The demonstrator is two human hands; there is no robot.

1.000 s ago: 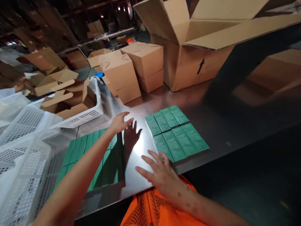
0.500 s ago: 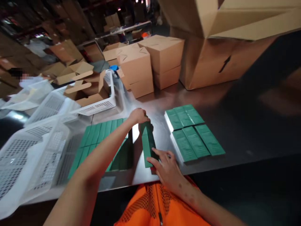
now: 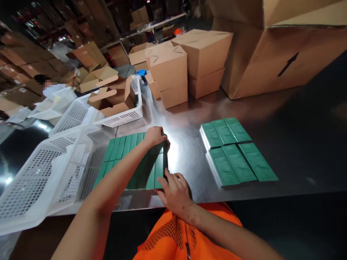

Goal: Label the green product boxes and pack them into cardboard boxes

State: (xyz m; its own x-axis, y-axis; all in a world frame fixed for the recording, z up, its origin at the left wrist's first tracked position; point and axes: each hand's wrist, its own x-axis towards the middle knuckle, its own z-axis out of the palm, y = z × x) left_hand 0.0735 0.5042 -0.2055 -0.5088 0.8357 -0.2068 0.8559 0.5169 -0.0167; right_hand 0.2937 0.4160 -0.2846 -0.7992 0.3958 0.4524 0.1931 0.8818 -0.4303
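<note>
On the table point(image 3: 189, 159), a block of upright boxes point(image 3: 132, 159) is standing left of centre, with flat boxes point(image 3: 235, 151) lying well apart to its right. Perforated baskets point(image 3: 54, 169) are lying left of the block. Behind it, a basket point(image 3: 124, 115) is holding open cartons point(image 3: 111, 97). Closed cartons point(image 3: 187, 65) are standing further behind, to the right.

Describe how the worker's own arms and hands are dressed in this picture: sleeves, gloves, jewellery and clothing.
Both forearms are bare, with no sleeves showing. The left hand and right hand wear no gloves, and no rings or watch can be seen. Below the arms shows an orange mesh vest with a dark zip down its middle.
</note>
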